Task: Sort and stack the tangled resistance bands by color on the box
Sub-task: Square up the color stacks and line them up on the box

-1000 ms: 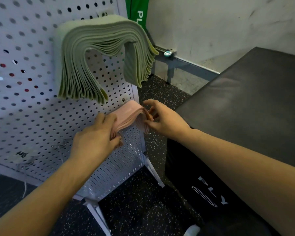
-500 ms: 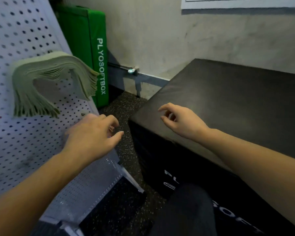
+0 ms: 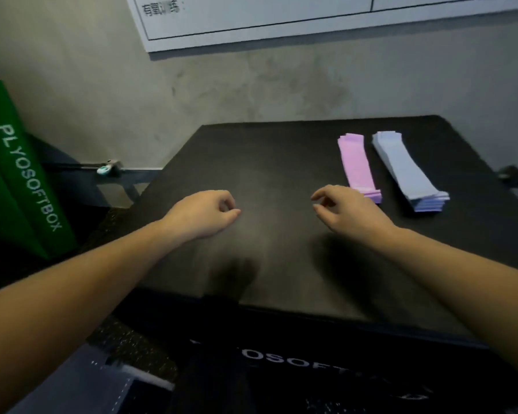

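large black padded box (image 3: pixel 281 180) as landmark, left hand (image 3: pixel 202 215) and right hand (image 3: pixel 346 212) above its middle, fingers loosely curled, holding nothing, pink flat band stack (image 3: pixel 358 165) and pale lilac flat band stack (image 3: pixel 407 168) side by side on its far right

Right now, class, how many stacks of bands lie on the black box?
2. A pink stack lies at the box's far right, and a pale blue stack lies just right of it, apart. Neither hand touches them. Others may sit outside the frame.
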Tool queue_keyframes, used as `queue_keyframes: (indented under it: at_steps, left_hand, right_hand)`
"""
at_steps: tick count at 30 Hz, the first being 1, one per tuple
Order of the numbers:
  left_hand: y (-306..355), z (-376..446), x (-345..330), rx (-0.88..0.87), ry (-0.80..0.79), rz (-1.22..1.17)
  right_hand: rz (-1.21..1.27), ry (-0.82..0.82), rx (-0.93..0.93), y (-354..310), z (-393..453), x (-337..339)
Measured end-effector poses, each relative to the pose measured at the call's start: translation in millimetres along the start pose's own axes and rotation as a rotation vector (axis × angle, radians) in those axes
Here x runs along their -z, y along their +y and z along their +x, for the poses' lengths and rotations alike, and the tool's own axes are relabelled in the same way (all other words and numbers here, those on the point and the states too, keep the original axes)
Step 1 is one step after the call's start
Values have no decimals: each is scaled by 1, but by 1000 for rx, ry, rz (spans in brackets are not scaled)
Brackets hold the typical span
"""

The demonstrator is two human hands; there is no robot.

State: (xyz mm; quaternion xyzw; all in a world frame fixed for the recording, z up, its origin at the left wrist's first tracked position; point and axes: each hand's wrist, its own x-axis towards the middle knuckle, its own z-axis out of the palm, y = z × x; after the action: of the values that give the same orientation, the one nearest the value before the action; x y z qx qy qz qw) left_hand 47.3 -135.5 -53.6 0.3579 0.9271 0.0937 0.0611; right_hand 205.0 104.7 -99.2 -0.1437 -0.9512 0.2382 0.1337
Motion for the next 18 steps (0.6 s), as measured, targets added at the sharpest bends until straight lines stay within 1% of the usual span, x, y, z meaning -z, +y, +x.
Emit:
queue_keyframes:
  at_steps: [3, 7, 10, 13, 15, 18]
  left_hand:
    - [35, 45, -14, -54, -9, -58]
    - [76, 100, -30, -115, 15, -172]
    - [104, 142, -38, -141, 21, -249]
    - [132, 184, -46, -140, 42, -354]
    - [149, 210, -50, -141, 46, -411]
    - [172, 248, -58, -146, 28, -439]
  right_hand:
    - [-37, 87, -78, 38, 2, 16]
    - [-71, 152, -159, 70, 14, 25]
    - [-130, 177, -191, 86, 27, 23]
    - [-117, 155, -256, 100, 38, 13]
    - [-128, 153, -265, 107, 40, 2]
    - [-139, 191, -220, 115, 40, -7]
